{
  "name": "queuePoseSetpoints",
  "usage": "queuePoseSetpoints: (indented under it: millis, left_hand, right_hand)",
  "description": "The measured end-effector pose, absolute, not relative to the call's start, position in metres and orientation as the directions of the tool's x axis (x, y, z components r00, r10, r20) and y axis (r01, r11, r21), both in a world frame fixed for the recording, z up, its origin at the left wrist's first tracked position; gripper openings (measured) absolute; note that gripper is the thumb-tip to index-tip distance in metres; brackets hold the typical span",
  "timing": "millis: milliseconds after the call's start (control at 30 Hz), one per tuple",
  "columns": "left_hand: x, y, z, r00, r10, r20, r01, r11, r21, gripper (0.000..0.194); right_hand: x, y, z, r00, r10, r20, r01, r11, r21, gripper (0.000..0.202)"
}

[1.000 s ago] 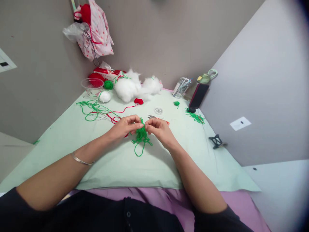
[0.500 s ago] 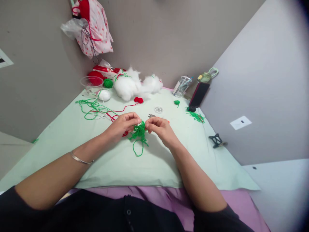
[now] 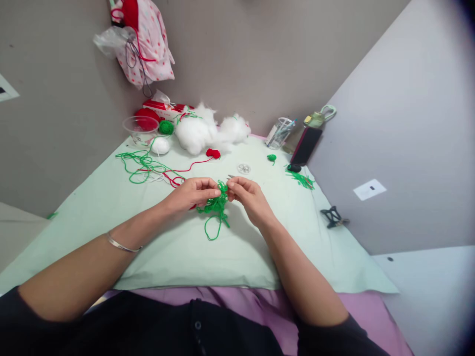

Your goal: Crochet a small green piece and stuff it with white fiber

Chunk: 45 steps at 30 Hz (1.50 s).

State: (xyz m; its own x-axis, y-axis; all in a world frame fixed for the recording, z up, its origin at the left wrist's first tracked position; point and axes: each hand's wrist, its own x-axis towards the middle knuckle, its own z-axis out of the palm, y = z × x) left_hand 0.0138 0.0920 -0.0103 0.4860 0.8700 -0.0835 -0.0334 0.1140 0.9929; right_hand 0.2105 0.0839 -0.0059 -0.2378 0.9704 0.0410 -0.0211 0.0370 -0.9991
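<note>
A bunch of green looped yarn [image 3: 217,203] hangs between my two hands, with one long loop dangling toward the table. My left hand [image 3: 195,194] pinches the bunch from the left, thumb against fingers. From the right, my right hand [image 3: 247,194] has its thumb and fingers closed at the upper edge of the yarn. Just behind my right hand, only the tip of the scissors [image 3: 230,176] shows. A bit of red yarn peeks out beneath my left hand.
Behind my hands are tangled green yarn [image 3: 143,165], a small red piece [image 3: 213,154], white stuffing [image 3: 196,131] and a clear round case [image 3: 244,169]. To the right stand a clear cup [image 3: 279,134] and a phone [image 3: 306,146], near green yarn scraps [image 3: 302,179] and a black clip [image 3: 334,216].
Both hands have shifted slightly, and more green loops show between the fingertips. My right hand now covers the orange part of the scissors.
</note>
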Motion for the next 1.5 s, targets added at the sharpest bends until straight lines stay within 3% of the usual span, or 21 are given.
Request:
queuePoseSetpoints:
  millis: [267,433,567,700,867,1067,1267,1500]
  left_hand:
    - [0.015,0.087,-0.013,0.366,0.93,-0.036,-0.008,0.042,0.999,0.026]
    - [0.019,0.08,-0.015,0.194,0.956,0.221,0.041,-0.233,0.972,0.022]
    - [0.018,0.079,-0.021,0.249,0.862,0.442,0.164,-0.487,0.858,0.01]
    - [0.017,0.081,-0.027,0.302,0.814,0.497,0.254,-0.571,0.78,0.007]
    - [0.019,0.08,-0.026,0.298,0.838,0.457,0.326,-0.54,0.776,0.004]
    - [0.019,0.083,-0.017,0.114,0.943,0.313,0.209,-0.331,0.92,0.011]
    - [0.02,0.081,-0.013,0.253,0.951,0.179,0.118,-0.214,0.97,0.015]
    - [0.017,0.084,-0.007,0.274,0.96,0.057,0.03,-0.067,0.997,0.013]
  right_hand:
    - [0.212,0.082,-0.001,-0.307,0.952,0.003,0.042,0.017,-0.999,0.023]
    - [0.212,0.083,-0.003,-0.291,0.957,0.007,0.08,0.032,-0.996,0.021]
    - [0.213,0.083,-0.003,-0.307,0.951,0.019,0.091,0.049,-0.995,0.026]
    - [0.212,0.083,-0.004,-0.327,0.945,0.021,0.101,0.057,-0.993,0.033]
    - [0.211,0.085,-0.006,-0.347,0.938,0.012,0.092,0.047,-0.995,0.033]
    - [0.219,0.091,-0.007,-0.186,0.982,0.018,0.033,0.025,-0.999,0.027]
    - [0.213,0.084,-0.003,-0.327,0.944,0.038,0.096,0.074,-0.993,0.022]
    - [0.214,0.085,-0.001,-0.25,0.968,0.002,0.037,0.011,-0.999,0.01]
